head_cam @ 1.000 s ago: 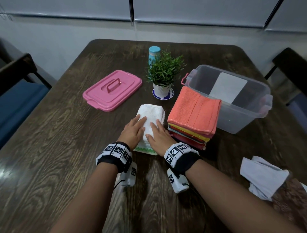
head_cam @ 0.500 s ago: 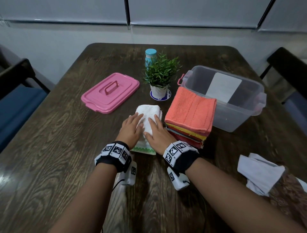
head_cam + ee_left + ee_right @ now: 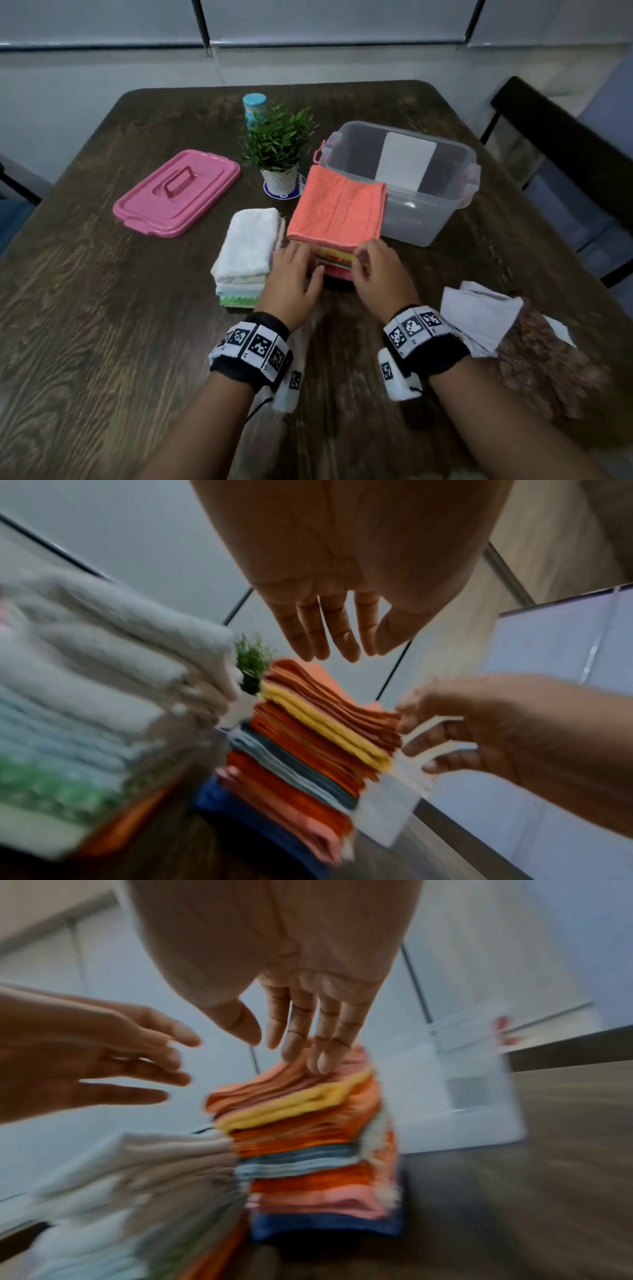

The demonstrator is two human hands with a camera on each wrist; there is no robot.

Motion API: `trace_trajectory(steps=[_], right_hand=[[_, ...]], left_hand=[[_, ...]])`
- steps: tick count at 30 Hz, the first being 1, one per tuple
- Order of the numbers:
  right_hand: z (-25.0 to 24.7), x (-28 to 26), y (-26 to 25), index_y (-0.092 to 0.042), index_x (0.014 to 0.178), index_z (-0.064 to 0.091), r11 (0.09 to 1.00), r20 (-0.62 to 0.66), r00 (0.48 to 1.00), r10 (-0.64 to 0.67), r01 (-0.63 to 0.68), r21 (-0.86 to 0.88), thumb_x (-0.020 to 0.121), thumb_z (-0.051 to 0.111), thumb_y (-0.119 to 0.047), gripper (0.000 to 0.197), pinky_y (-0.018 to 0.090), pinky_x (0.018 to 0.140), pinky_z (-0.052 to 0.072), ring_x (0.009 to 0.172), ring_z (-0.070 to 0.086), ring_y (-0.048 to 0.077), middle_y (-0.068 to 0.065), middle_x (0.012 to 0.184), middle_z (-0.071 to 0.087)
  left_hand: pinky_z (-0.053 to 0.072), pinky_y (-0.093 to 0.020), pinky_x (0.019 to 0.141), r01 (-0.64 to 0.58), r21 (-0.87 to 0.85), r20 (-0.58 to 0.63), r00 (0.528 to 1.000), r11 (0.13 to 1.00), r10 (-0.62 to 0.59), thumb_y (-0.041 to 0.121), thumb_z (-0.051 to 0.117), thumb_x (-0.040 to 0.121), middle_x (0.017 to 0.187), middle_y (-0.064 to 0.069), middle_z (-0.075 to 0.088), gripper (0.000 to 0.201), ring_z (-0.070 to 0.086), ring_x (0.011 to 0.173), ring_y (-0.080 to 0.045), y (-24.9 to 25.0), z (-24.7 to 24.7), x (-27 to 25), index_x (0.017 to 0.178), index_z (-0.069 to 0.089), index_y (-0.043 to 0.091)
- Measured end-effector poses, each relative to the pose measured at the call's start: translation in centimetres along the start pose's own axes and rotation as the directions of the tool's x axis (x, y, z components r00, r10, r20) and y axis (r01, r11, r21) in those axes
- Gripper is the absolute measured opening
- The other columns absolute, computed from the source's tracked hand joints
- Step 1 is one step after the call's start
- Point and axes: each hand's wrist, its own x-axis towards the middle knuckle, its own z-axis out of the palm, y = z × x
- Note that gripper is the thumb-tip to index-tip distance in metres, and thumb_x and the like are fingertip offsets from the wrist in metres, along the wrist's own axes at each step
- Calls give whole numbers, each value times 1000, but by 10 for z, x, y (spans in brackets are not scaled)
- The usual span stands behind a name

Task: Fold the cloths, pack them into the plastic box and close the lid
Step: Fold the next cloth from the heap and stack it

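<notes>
Hands off the white stack, now at the coloured stack.

Both hands have left the white folded stack (image 3: 247, 250), which lies flat just left of the left hand (image 3: 291, 281), long axis running away from the person. Left hand open, no grip; right hand (image 3: 376, 274) also open, fingertips touching the top of the coloured stack (image 3: 337, 209). Plastic box (image 3: 424, 219) sits open just beyond, touching that stack; pink lid (image 3: 178, 192) well left on the counter (image 3: 102, 342). Folding looks mostly done; packing likely next.
</notes>
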Motion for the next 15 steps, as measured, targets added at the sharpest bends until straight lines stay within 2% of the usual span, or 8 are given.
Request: trace_trajectory(steps=[2,4,5,7,9,10,11,15], right_hand=[[-15,-9,44,-16,100,55,981,1,991,136,-134,-138,90,55,-20,11,37,79,46,100,50,21,2,106,53],[-27,-17,88,-13,110,54,919,14,958,288,-272,-286,88,57,-19,22,39,85,44,109,48,28,9,117,50],[-32,-22,109,-12,116,52,868,31,925,380,-344,-359,88,58,-20,30,41,87,43,114,45,32,11,124,47],[-41,-35,145,-14,131,43,733,78,815,574,-470,-491,89,59,-26,47,43,94,43,126,39,36,13,138,38],[-45,-53,175,-17,139,36,650,136,717,684,-514,-560,90,59,-30,56,46,102,39,132,33,38,14,146,30],[-44,-61,186,-18,140,36,649,159,707,689,-505,-569,91,57,-28,54,46,103,38,133,31,39,14,148,27],[-43,-68,194,-19,139,39,661,167,721,672,-484,-574,92,55,-24,49,46,102,39,132,31,39,14,148,27],[-45,-68,191,-17,121,55,705,91,820,565,-423,-569,94,48,-20,28,45,94,43,117,41,37,13,131,42]], left_hand=[[39,-31,85,-39,-32,102,994,999,42,34,41,88,102,2,52,28,46,97,-16,15,26,-3,106,56,19],[41,-32,88,-64,-64,214,974,996,76,30,46,89,104,5,52,22,46,100,-14,26,53,-6,108,55,23],[41,-33,91,-71,-62,273,958,996,85,28,48,91,107,5,52,22,46,103,-13,30,66,-8,111,56,23],[40,-34,94,-59,-18,404,913,998,61,25,50,93,114,3,52,24,43,106,-13,39,88,-10,117,55,22],[40,-35,95,-51,40,514,857,998,23,26,49,95,117,3,50,26,42,109,-15,48,103,-12,121,53,24],[41,-35,96,-54,60,551,834,997,12,26,49,95,118,3,49,27,42,110,-16,51,109,-13,122,52,25],[40,-35,96,-61,73,576,817,995,8,26,49,95,119,2,49,28,42,112,-17,54,113,-13,122,52,25],[38,-32,97,-81,92,602,798,992,9,26,47,96,122,0,48,29,41,114,-18,65,121,-11,125,52,22]])
